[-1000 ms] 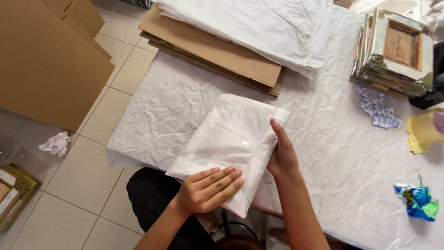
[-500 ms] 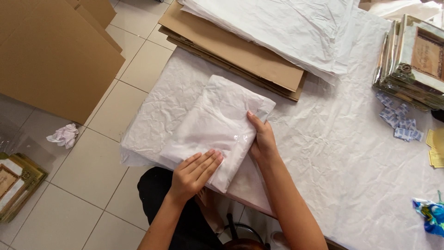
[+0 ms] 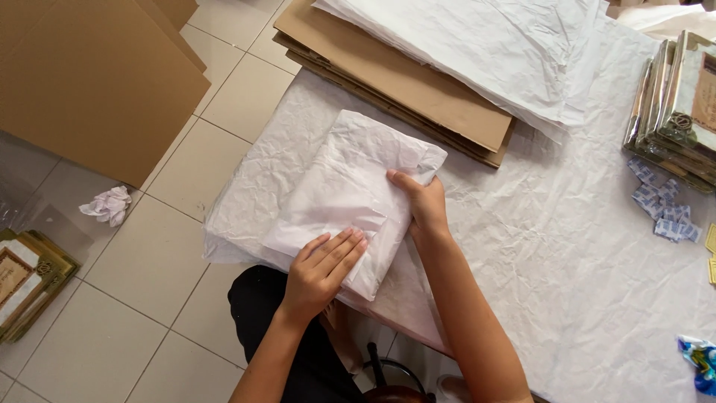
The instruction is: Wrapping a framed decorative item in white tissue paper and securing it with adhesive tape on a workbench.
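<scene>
Compared with the earlier pictures, the wrapped parcel (image 3: pixel 350 198) is being seen closer to the table's near-left corner, and the right hand is being moved from the parcel's side edge up to its far corner, while the left hand is being kept flat on the near end.

Going from left to right: a crumpled paper ball (image 3: pixel 108 204) is lying on the tiled floor, and a gold picture frame (image 3: pixel 26 280) is lying near the left edge. The left hand (image 3: pixel 322 269) is being pressed on the parcel with the fingers together and straight, so the folded flap is being held down. The parcel is lying on the white paper sheet (image 3: pixel 567 246) which is covering the table. The right hand (image 3: pixel 424 205) is being curled around the loose paper at the far right corner, the thumb on top and the fingers underneath.

The wrapping is judged as nearly done: the long sides are already folded over, and only this last corner is being tucked in. No tape is visible.

Farther right, cardboard sheets (image 3: pixel 418 97) and a stack of frames (image 3: pixel 679 112) are waiting.
</scene>
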